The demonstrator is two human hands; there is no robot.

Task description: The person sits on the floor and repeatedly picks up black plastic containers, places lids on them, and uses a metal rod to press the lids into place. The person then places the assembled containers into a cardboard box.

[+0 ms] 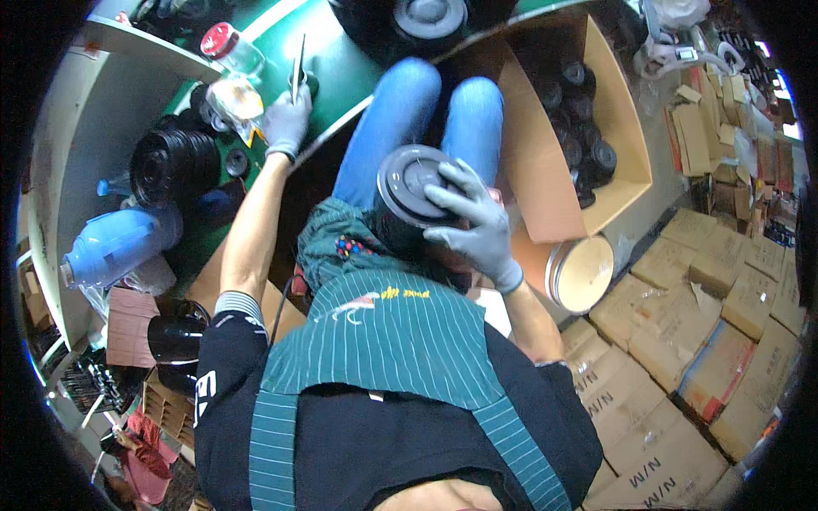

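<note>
My left hand (288, 121), in a grey glove, is closed around a slim pointed metal tool (300, 61) above the green tabletop; the tool's exact kind cannot be made out. Over my lap, my right hand (479, 223), gloved likewise, grips a black round container (412, 180) with a ridged circular top facing up. Its fingers lie across the top and the right side, while the container's lower part is hidden in shadow. Close to my left hand lie a crumpled clear and yellow plastic bag (235, 100) and a red-lidded clear jar (233, 51).
A stack of black discs (170, 166) and a blue bottle-shaped vessel (123, 243) stand at the left. An open carton (626, 192) holding several black parts is right of my knees, near a round drum (584, 272). Cardboard boxes (652, 324) cover the right side. A large black round object (430, 17) sits ahead.
</note>
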